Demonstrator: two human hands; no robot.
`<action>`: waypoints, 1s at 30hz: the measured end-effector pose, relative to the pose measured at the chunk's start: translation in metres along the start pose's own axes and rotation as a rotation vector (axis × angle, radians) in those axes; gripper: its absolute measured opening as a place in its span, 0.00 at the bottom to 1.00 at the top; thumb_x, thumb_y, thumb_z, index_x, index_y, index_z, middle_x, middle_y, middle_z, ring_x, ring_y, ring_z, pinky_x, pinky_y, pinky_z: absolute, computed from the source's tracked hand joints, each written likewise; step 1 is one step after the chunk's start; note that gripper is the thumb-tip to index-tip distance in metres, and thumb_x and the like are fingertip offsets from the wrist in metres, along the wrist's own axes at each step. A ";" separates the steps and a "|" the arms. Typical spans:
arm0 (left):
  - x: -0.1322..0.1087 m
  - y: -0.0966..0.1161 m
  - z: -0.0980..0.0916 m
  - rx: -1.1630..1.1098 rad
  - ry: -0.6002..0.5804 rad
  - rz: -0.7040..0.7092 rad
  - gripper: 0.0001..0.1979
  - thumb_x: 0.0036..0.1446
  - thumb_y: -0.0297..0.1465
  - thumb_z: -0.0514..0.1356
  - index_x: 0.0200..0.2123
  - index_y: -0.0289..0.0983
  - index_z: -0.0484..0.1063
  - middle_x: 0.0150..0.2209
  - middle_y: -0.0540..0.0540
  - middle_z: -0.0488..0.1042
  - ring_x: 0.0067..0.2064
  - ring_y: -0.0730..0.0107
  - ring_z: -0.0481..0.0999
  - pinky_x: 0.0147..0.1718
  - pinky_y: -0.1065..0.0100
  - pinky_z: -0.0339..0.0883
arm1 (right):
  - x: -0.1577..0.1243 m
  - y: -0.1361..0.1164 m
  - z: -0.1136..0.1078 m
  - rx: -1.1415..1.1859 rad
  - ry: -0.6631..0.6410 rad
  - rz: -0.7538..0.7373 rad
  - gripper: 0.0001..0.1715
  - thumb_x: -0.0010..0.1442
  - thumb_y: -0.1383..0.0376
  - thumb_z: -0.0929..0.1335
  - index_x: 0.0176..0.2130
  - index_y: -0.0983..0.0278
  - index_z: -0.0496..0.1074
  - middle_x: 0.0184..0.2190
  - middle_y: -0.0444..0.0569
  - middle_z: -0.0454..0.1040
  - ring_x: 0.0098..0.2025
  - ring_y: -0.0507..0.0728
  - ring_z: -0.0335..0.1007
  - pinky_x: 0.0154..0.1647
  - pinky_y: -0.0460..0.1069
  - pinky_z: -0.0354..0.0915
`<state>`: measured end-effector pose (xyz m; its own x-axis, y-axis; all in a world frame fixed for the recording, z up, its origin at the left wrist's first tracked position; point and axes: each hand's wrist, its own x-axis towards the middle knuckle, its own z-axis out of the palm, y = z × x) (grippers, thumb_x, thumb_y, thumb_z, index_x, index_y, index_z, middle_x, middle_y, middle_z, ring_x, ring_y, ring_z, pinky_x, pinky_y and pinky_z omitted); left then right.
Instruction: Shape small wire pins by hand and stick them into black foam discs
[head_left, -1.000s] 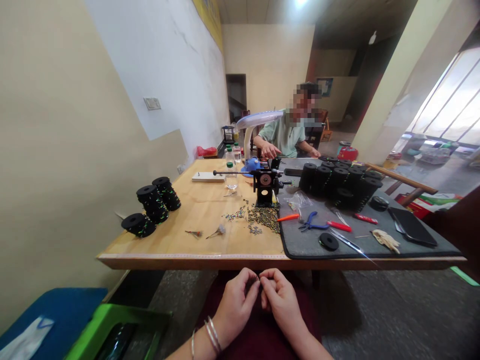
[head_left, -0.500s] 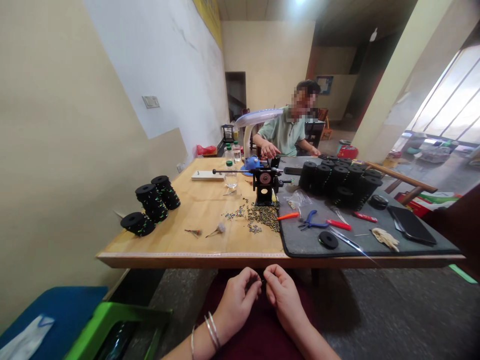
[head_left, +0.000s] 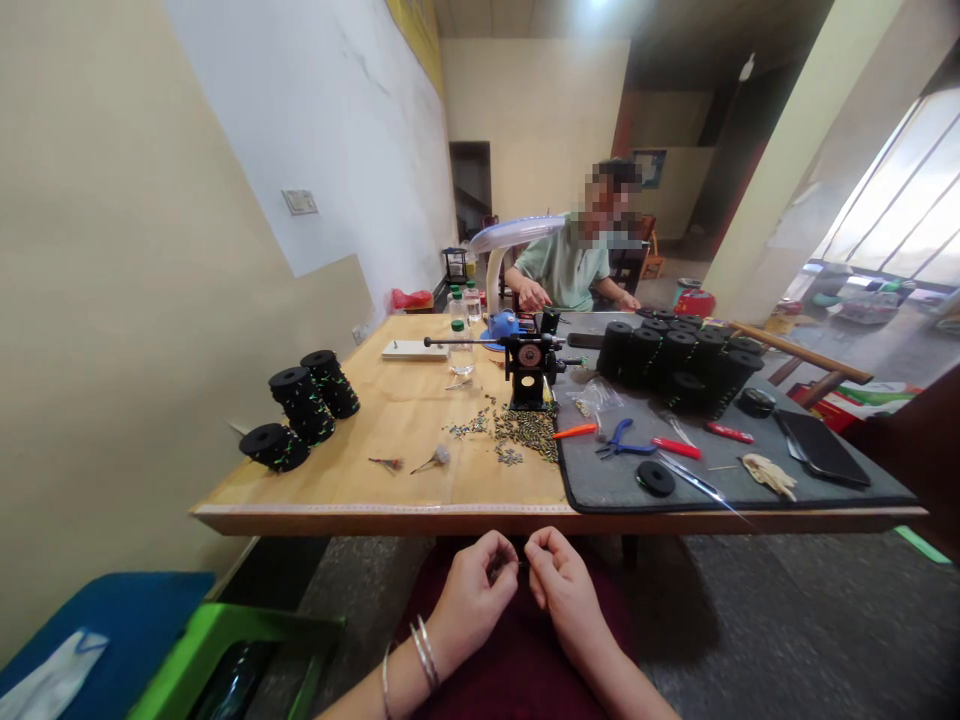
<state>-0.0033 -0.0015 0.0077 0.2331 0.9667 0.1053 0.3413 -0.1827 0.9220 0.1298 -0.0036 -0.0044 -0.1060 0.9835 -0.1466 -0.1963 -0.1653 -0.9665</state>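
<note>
My left hand [head_left: 480, 588] and my right hand [head_left: 561, 582] meet in front of the table edge, above my lap. Both are closed in a pinch, fingertips almost touching. Something tiny and dark shows between them, too small to name. Beyond them on the wooden table [head_left: 315, 490] lies a pile of small dark and yellowish pieces [head_left: 525, 430]. Two little tufted bundles, one reddish [head_left: 387, 464] and one whitish [head_left: 435, 458], lie left of the pile. Behind it stands a black hand-cranked machine [head_left: 528, 368] with a dial and a long rod.
Black spools stand at the left [head_left: 301, 402] and back right [head_left: 679, 355]. On the grey mat [head_left: 600, 490] lie blue pliers [head_left: 624, 440], tweezers [head_left: 694, 478], a single spool [head_left: 656, 478] and a phone [head_left: 821, 448]. A desk lamp [head_left: 510, 235] rises before a seated co-worker [head_left: 574, 265].
My hands stay pinched together, shifted only very slightly. Across the table, the co-worker's hand beside the lamp has moved slightly left.
</note>
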 end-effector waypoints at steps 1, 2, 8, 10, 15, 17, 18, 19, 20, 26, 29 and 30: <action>0.000 0.000 0.000 -0.011 0.005 -0.010 0.07 0.55 0.31 0.54 0.28 0.34 0.65 0.25 0.48 0.68 0.27 0.73 0.64 0.28 0.73 0.59 | 0.000 0.000 0.000 -0.004 -0.008 0.002 0.26 0.51 0.46 0.66 0.30 0.65 0.57 0.12 0.34 0.53 0.14 0.43 0.44 0.15 0.39 0.41; 0.000 0.000 0.000 -0.029 0.009 -0.021 0.07 0.55 0.31 0.54 0.27 0.34 0.66 0.25 0.48 0.68 0.27 0.73 0.65 0.27 0.73 0.59 | 0.000 0.000 0.000 -0.007 -0.016 0.005 0.26 0.51 0.46 0.66 0.30 0.65 0.57 0.12 0.34 0.53 0.14 0.43 0.44 0.15 0.39 0.42; 0.001 0.003 -0.005 -0.118 0.034 -0.098 0.10 0.52 0.35 0.58 0.28 0.33 0.71 0.26 0.45 0.73 0.29 0.70 0.69 0.28 0.72 0.61 | 0.000 0.000 -0.002 0.040 -0.061 0.034 0.26 0.50 0.47 0.68 0.32 0.66 0.59 0.15 0.34 0.52 0.17 0.42 0.44 0.17 0.39 0.41; 0.002 0.005 -0.007 -0.163 0.032 -0.113 0.10 0.51 0.35 0.59 0.29 0.33 0.72 0.27 0.45 0.74 0.30 0.69 0.70 0.31 0.71 0.62 | 0.000 0.000 -0.003 0.043 -0.106 0.061 0.26 0.49 0.48 0.68 0.33 0.66 0.59 0.15 0.34 0.50 0.17 0.42 0.41 0.17 0.40 0.39; 0.002 0.005 -0.012 -0.279 0.035 -0.112 0.11 0.53 0.37 0.58 0.31 0.33 0.71 0.29 0.47 0.71 0.32 0.71 0.68 0.32 0.72 0.62 | -0.001 0.000 -0.004 -0.083 -0.164 0.084 0.23 0.49 0.51 0.68 0.26 0.66 0.58 0.15 0.35 0.50 0.17 0.42 0.40 0.19 0.41 0.39; 0.002 0.003 -0.011 -0.306 0.040 -0.117 0.12 0.53 0.38 0.58 0.32 0.33 0.70 0.29 0.47 0.71 0.30 0.73 0.67 0.29 0.73 0.61 | -0.002 -0.001 -0.002 -0.131 -0.144 0.056 0.18 0.50 0.56 0.67 0.25 0.66 0.58 0.15 0.35 0.50 0.18 0.43 0.40 0.19 0.41 0.40; 0.002 0.001 -0.011 -0.313 0.048 -0.126 0.12 0.53 0.38 0.58 0.32 0.33 0.70 0.29 0.48 0.70 0.29 0.74 0.67 0.27 0.74 0.60 | -0.002 -0.002 -0.002 -0.157 -0.135 0.039 0.16 0.49 0.58 0.66 0.24 0.66 0.58 0.15 0.35 0.50 0.18 0.43 0.41 0.20 0.41 0.41; 0.002 0.000 -0.010 -0.315 0.061 -0.136 0.12 0.53 0.38 0.58 0.32 0.33 0.70 0.28 0.48 0.70 0.28 0.75 0.66 0.26 0.74 0.59 | -0.003 -0.003 -0.001 -0.182 -0.131 0.025 0.13 0.49 0.61 0.66 0.24 0.66 0.58 0.15 0.35 0.50 0.19 0.43 0.41 0.20 0.41 0.41; 0.003 -0.001 -0.009 -0.311 0.080 -0.142 0.12 0.53 0.38 0.58 0.32 0.33 0.70 0.28 0.48 0.70 0.27 0.75 0.65 0.25 0.74 0.59 | -0.003 -0.003 -0.001 -0.201 -0.126 0.015 0.11 0.48 0.63 0.65 0.24 0.66 0.58 0.15 0.36 0.50 0.19 0.43 0.41 0.20 0.41 0.42; 0.007 -0.004 -0.012 -0.277 0.191 -0.127 0.13 0.52 0.39 0.59 0.31 0.33 0.70 0.26 0.49 0.68 0.25 0.76 0.63 0.23 0.75 0.56 | -0.002 -0.001 -0.002 -0.183 -0.085 0.007 0.07 0.45 0.66 0.63 0.22 0.65 0.57 0.15 0.36 0.49 0.19 0.43 0.41 0.20 0.41 0.42; 0.011 -0.008 -0.018 -0.338 0.282 -0.155 0.15 0.51 0.41 0.59 0.31 0.33 0.70 0.24 0.51 0.65 0.23 0.78 0.60 0.21 0.75 0.54 | -0.002 0.002 -0.004 -0.123 -0.066 0.025 0.08 0.45 0.65 0.63 0.22 0.65 0.56 0.14 0.35 0.48 0.17 0.43 0.40 0.18 0.40 0.41; 0.011 -0.010 -0.021 -0.360 0.292 -0.173 0.15 0.51 0.41 0.59 0.32 0.33 0.70 0.23 0.52 0.64 0.23 0.78 0.58 0.20 0.76 0.53 | -0.002 0.003 -0.005 -0.081 -0.062 0.036 0.09 0.46 0.64 0.63 0.23 0.64 0.56 0.13 0.34 0.48 0.16 0.43 0.40 0.17 0.40 0.40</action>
<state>-0.0229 0.0150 0.0069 -0.0822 0.9966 -0.0079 0.0045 0.0083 1.0000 0.1339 -0.0058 -0.0077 -0.1722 0.9702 -0.1705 -0.1118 -0.1912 -0.9752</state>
